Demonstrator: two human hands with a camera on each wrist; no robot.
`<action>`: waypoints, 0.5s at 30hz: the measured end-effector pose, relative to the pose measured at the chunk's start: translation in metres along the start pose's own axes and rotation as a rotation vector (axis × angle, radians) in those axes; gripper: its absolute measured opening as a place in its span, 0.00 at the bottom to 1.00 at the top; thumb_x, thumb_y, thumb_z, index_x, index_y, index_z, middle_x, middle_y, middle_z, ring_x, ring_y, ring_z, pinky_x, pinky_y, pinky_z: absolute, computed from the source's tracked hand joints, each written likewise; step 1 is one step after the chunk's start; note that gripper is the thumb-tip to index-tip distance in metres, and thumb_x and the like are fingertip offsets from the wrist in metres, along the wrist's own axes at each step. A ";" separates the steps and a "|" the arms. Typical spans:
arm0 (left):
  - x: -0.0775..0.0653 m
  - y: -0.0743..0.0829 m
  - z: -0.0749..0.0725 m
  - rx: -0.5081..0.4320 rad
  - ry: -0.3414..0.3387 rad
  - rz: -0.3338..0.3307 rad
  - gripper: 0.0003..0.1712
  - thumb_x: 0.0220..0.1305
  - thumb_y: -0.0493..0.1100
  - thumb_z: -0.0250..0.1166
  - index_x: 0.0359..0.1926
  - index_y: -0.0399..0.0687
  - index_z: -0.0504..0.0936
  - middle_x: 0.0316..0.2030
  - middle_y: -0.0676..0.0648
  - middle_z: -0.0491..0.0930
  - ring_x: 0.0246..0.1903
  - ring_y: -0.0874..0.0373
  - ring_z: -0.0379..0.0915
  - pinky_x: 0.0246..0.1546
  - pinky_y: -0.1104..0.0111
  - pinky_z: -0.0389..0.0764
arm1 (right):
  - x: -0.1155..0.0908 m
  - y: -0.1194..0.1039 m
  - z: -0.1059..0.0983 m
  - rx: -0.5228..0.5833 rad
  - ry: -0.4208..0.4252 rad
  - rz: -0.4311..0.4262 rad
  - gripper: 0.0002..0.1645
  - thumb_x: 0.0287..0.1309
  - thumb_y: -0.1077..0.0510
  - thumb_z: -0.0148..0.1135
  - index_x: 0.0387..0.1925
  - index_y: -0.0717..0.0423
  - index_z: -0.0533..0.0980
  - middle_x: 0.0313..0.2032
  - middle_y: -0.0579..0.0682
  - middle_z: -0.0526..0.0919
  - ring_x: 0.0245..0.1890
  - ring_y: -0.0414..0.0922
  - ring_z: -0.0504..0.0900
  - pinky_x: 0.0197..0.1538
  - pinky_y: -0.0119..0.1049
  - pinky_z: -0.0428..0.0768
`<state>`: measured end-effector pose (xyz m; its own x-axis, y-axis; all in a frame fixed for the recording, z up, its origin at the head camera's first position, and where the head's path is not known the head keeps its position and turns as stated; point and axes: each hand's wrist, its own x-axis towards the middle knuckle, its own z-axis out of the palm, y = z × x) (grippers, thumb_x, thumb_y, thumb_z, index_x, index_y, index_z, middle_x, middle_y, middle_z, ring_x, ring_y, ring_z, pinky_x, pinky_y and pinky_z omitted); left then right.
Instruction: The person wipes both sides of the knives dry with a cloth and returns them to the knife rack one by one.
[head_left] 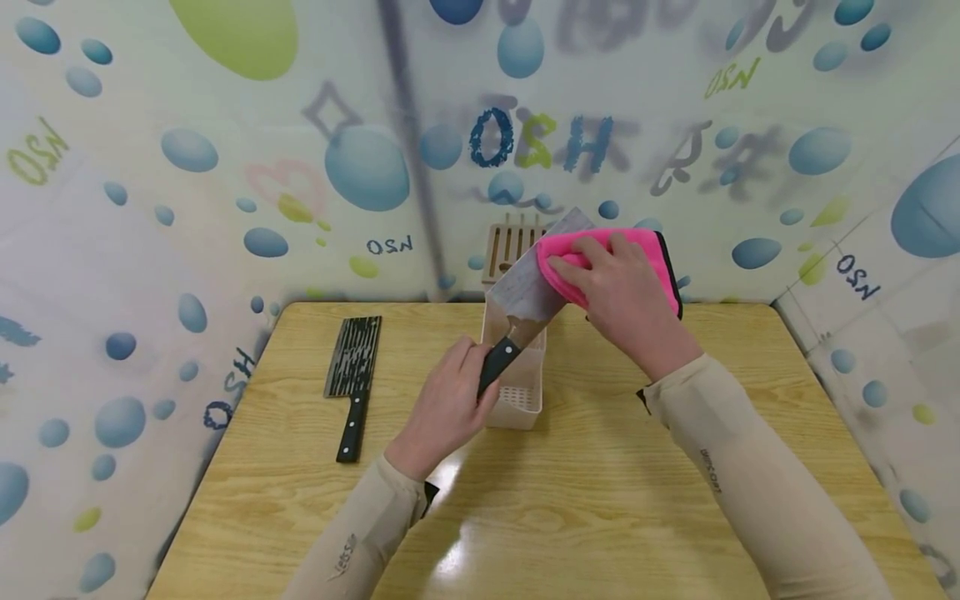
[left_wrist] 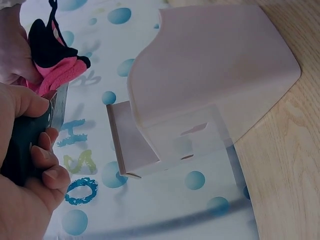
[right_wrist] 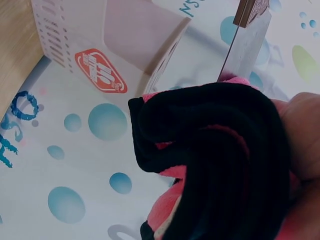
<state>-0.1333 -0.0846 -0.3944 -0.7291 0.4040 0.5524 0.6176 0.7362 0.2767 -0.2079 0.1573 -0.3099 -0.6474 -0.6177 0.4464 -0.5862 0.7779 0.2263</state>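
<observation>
A broad-bladed cleaver (head_left: 525, 287) is held up at a slant, its blade toward the upper right. My left hand (head_left: 453, 400) grips its black riveted handle (head_left: 498, 364); the left wrist view shows the fingers curled round it. With my right hand (head_left: 626, 292) I hold a folded pink cloth (head_left: 652, 250) with black edging against the blade's far part. In the right wrist view the cloth's thick black-edged folds (right_wrist: 215, 135) hide most of the fingers. Behind and below the cleaver stands a pale knife holder (head_left: 517, 408), partly covered by the blade and my left hand.
A second cleaver (head_left: 356, 358) with a dark patterned blade lies on the wooden table (head_left: 600, 500) to the left. The holder's slotted top (head_left: 510, 250) rises at the back. Behind the table hangs a patterned backdrop (head_left: 300, 125). A red label (right_wrist: 101, 71) marks the holder's side.
</observation>
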 end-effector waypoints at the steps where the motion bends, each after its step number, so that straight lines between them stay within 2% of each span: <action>1: 0.000 0.000 0.000 0.001 0.001 0.001 0.12 0.66 0.39 0.57 0.46 0.36 0.76 0.33 0.46 0.70 0.29 0.57 0.62 0.27 0.67 0.68 | 0.000 -0.001 0.000 0.002 0.003 0.000 0.34 0.45 0.64 0.73 0.58 0.50 0.77 0.49 0.59 0.77 0.46 0.58 0.74 0.52 0.50 0.72; 8: 0.000 -0.002 0.001 0.013 0.023 0.012 0.12 0.65 0.40 0.56 0.45 0.36 0.77 0.33 0.46 0.70 0.29 0.57 0.63 0.28 0.67 0.69 | 0.001 -0.009 0.001 0.028 0.048 -0.028 0.26 0.54 0.68 0.63 0.56 0.50 0.80 0.47 0.59 0.79 0.41 0.58 0.73 0.48 0.48 0.73; 15: 0.000 -0.002 0.001 0.016 0.029 0.013 0.13 0.65 0.40 0.56 0.46 0.35 0.76 0.34 0.46 0.70 0.29 0.57 0.63 0.28 0.67 0.70 | 0.005 -0.010 0.000 0.036 0.071 -0.007 0.26 0.55 0.69 0.62 0.56 0.50 0.80 0.47 0.59 0.79 0.41 0.57 0.73 0.47 0.48 0.73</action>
<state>-0.1349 -0.0853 -0.3958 -0.7118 0.3978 0.5788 0.6221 0.7396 0.2568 -0.2048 0.1466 -0.3102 -0.6076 -0.6128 0.5054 -0.6087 0.7679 0.1993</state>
